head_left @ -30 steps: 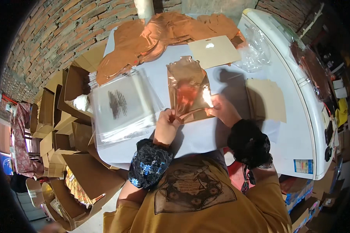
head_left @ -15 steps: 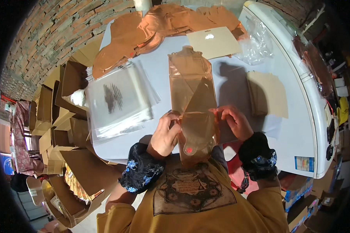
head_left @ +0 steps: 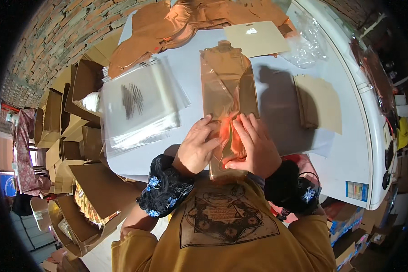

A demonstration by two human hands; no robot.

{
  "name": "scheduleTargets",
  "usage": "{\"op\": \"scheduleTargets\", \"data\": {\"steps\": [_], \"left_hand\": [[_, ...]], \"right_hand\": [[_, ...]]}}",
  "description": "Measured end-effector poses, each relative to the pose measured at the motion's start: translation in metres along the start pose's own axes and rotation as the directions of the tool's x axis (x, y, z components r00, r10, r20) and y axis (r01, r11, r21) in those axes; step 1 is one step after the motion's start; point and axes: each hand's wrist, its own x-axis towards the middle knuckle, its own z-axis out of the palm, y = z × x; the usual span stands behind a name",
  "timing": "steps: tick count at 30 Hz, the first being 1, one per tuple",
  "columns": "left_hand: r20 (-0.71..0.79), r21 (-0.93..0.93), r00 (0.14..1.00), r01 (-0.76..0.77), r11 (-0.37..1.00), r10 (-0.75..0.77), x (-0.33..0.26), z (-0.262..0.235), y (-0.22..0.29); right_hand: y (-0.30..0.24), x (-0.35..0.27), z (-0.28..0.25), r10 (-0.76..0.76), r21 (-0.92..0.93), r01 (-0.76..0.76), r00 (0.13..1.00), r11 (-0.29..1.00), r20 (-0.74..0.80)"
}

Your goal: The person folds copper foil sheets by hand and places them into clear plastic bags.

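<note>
A long, folded copper-coloured foil balloon (head_left: 220, 88) lies lengthwise on the table before me, its near end close to my shirt. My left hand (head_left: 197, 145) rests along its left edge, fingers bent but apart, tips on the foil. Across its right half lies my right hand (head_left: 255, 145), palm down, fingers stretched out and thumb apart near the lower end. Between the hands the foil is creased and glints orange. At the back of the table spreads a heap of similar flat copper foil balloons (head_left: 158, 34).
Left on the table lies a stack of clear plastic bags (head_left: 138, 102). A cream card (head_left: 256, 38) and crumpled clear plastic (head_left: 306, 47) lie at back right, a folded beige card (head_left: 317, 102) nearer. Open cardboard boxes (head_left: 106, 188) crowd the left side; a white appliance (head_left: 369, 136) borders the right.
My right hand has moved left from the foil's right edge to lie flat on it. My left hand has loosened from a pinch. The foil between them is now creased and brighter.
</note>
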Motion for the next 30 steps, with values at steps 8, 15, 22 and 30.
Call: {"op": "scheduleTargets", "data": {"steps": [8,15,22,30], "left_hand": [[0.05,0.111,0.998,0.031,0.993,-0.036,0.022,0.001,0.001],[0.111,0.163,0.985,0.11,0.98,-0.129,0.036,0.01,0.001],[-0.019,0.103,0.988,0.157,0.982,-0.156,0.039,0.022,-0.002],[0.032,0.186,0.992,0.116,0.976,-0.124,0.039,0.027,-0.002]], "right_hand": [[0.006,-0.01,0.007,0.02,0.025,-0.021,0.999,0.999,0.025],[0.038,-0.026,0.014,0.176,0.474,-0.109,0.98,0.873,-0.097],[0.039,-0.029,0.008,0.636,0.982,-0.135,0.772,0.13,0.022],[0.056,-0.036,0.012,0.594,0.994,-0.093,0.804,0.061,0.039]]}}
